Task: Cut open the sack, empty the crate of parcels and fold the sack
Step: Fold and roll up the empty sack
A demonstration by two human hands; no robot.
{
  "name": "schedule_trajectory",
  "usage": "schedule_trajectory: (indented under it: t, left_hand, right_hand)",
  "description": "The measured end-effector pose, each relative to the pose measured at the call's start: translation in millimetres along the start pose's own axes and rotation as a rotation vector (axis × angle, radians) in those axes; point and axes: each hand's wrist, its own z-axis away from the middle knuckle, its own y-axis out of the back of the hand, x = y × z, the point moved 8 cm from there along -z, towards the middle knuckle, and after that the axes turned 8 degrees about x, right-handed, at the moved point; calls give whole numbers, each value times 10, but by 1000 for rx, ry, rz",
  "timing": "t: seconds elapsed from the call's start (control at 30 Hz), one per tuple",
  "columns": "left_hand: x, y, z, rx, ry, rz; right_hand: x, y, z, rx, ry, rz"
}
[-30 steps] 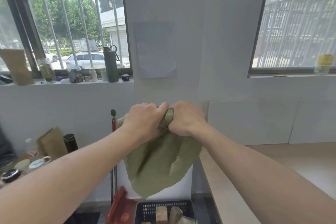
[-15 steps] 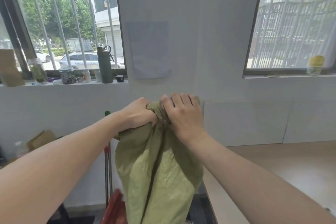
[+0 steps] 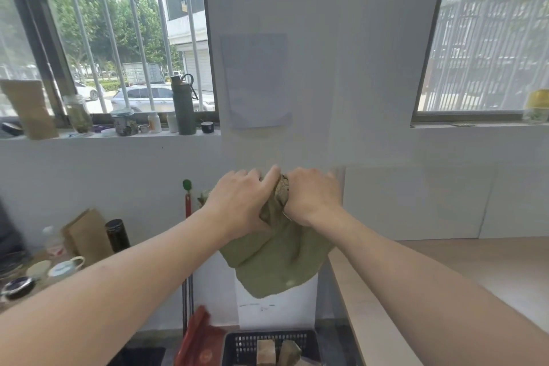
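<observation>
The fingers (image 3: 269, 179) of your left hand (image 3: 240, 205) bend over the gathered neck of the sack (image 3: 276, 261) and grip it from the left; the thumb is hidden under the palm. The fingers (image 3: 300, 177) of your right hand (image 3: 312, 196) curl tightly round the same bunched neck from the right, and the two hands almost touch, with a twisted knot of green fabric showing between them. Both hands hold the sack raised in front of the white wall at arm's length. The rest of the sack hangs loose and crumpled below your wrists, clear of every surface. Directly beneath it, at the lower edge of the view, the black slotted crate (image 3: 267, 339) stands on the floor with brown parcels (image 3: 265, 351) inside. A red flat object (image 3: 198, 336) leans just left of the crate. The pale tabletop (image 3: 445, 276) runs along your right forearm. A dark green bottle (image 3: 183, 107) stands on the left windowsill (image 3: 89, 137) among jars.
</observation>
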Motion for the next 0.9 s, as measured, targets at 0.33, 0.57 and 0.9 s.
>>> schedule_trajectory:
  t: [0.33,0.57,0.9]
  left_hand:
    - [-38,-41,-37,0,-19,61]
    - [-382,-189,-88,-139,399,484]
    - [-186,-209,-15,-488,575,1052]
  right_hand:
    - [50,-210,91,-166,-32,-197]
    - [-5,-72,162,220,248,114]
    - [23,113,51,493,264,233]
